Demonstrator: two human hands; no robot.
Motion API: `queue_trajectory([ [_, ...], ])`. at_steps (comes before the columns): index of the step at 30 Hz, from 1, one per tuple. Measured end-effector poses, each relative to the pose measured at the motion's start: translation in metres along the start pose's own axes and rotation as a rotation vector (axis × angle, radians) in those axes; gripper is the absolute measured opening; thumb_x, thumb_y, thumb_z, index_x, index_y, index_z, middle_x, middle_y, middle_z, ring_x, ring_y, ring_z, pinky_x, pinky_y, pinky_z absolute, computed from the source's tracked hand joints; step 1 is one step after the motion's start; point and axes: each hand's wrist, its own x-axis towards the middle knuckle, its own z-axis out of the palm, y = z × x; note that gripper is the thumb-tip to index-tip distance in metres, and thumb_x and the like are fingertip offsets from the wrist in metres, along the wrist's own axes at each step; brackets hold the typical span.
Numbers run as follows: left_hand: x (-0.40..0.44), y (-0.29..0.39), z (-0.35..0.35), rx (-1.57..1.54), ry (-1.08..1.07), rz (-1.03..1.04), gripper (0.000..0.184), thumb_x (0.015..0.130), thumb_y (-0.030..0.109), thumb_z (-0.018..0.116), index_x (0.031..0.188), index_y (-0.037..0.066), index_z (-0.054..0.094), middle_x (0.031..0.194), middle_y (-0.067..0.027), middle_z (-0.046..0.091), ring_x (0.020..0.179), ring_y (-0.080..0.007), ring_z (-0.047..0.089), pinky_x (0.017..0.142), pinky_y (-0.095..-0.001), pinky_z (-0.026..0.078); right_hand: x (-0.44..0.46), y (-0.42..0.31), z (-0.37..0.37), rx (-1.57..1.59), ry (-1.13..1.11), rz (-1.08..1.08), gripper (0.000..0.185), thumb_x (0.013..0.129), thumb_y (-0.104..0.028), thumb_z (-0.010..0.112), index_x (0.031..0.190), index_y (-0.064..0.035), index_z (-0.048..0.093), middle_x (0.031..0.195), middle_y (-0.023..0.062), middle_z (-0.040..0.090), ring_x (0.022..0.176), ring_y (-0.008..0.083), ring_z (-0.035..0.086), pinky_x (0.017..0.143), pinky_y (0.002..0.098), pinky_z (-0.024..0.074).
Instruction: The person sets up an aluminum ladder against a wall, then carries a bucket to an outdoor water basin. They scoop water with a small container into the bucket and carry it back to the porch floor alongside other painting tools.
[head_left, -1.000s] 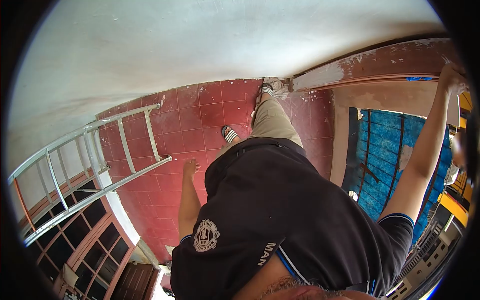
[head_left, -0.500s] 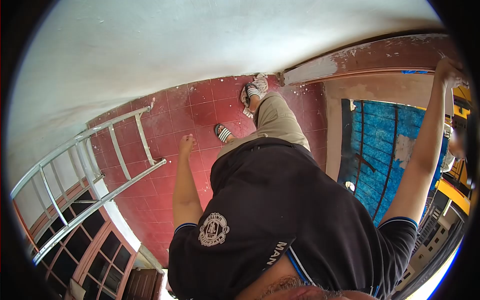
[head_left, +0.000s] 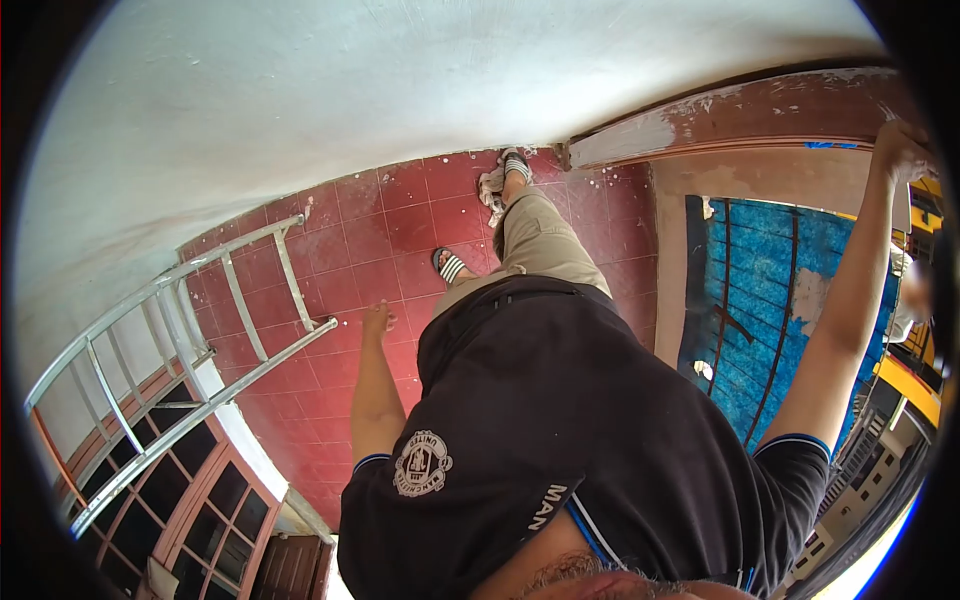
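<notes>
My left hand (head_left: 378, 320) hangs low over the red tiled floor (head_left: 375, 235), fingers loosely bent and apart, with nothing seen in it. At the far right, my right hand (head_left: 905, 152) is raised against the end of a worn brown wooden frame (head_left: 760, 122). Its fingers are bent against the wood, and whatever lies under them is hidden. Paint on that frame is scraped and patchy, with pale areas showing. Under my right foot lies a crumpled rag (head_left: 490, 190).
An aluminium ladder (head_left: 215, 395) leans at the left, near a window with brown frames (head_left: 180, 490). A pale wall (head_left: 400, 80) rises ahead. Right of me is a blue panel with dark bars (head_left: 760, 300). Another person (head_left: 910, 300) shows at the right edge.
My right foot has shifted forward on the rag. My left hand has dropped slightly lower and its fingers have loosened. My right hand stays at the frame with a small shift.
</notes>
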Motion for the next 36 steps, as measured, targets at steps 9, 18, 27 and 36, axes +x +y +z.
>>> queue_trajectory([
  [9, 0.041, 0.03, 0.022, 0.084, -0.061, 0.045, 0.042, 0.095, 0.039, 0.048, 0.114, 0.001, 0.053, 0.096, -0.0123, 0.065, 0.083, -0.0229, 0.066, 0.07, -0.038, 0.054, 0.0, 0.039, 0.04, -0.252, 0.077, -0.037, 0.072, 0.08, -0.021, 0.043, 0.115, 0.035, 0.014, 0.112, 0.0574, 0.031, 0.105, 0.0656, 0.042, 0.097, 0.0644, 0.0318],
  [18, 0.03, 0.092, 0.014, -0.097, 0.04, 0.306, 0.036, 0.093, 0.036, 0.053, 0.106, 0.002, 0.055, 0.085, -0.0087, 0.065, 0.068, -0.0164, 0.064, 0.051, -0.0283, 0.047, 0.0, -0.029, -0.013, 0.168, 0.059, 0.079, 0.076, 0.079, -0.02, 0.043, 0.117, 0.0344, 0.006, 0.118, 0.0576, 0.022, 0.112, 0.0646, 0.034, 0.099, 0.0636, 0.03],
  [27, 0.012, 0.013, -0.01, -0.059, 0.087, -0.016, 0.038, 0.092, 0.039, 0.051, 0.104, 0.003, 0.058, 0.085, -0.0077, 0.065, 0.068, -0.0177, 0.064, 0.054, -0.0345, 0.051, 0.001, 0.027, 0.021, -0.061, -0.009, 0.025, 0.073, 0.081, -0.023, 0.045, 0.114, 0.0306, 0.008, 0.106, 0.0548, 0.035, 0.094, 0.0623, 0.049, 0.078, 0.0628, 0.0471],
  [36, 0.005, 0.006, 0.001, -0.054, 0.069, 0.011, 0.038, 0.094, 0.04, 0.049, 0.105, 0.004, 0.055, 0.089, -0.0113, 0.065, 0.077, -0.0216, 0.066, 0.061, -0.0362, 0.053, 0.001, 0.001, 0.004, -0.063, -0.117, 0.103, 0.052, 0.077, -0.017, 0.043, 0.106, 0.0228, 0.026, 0.101, 0.0484, 0.043, 0.085, 0.0553, 0.054, 0.065, 0.0611, 0.0459],
])
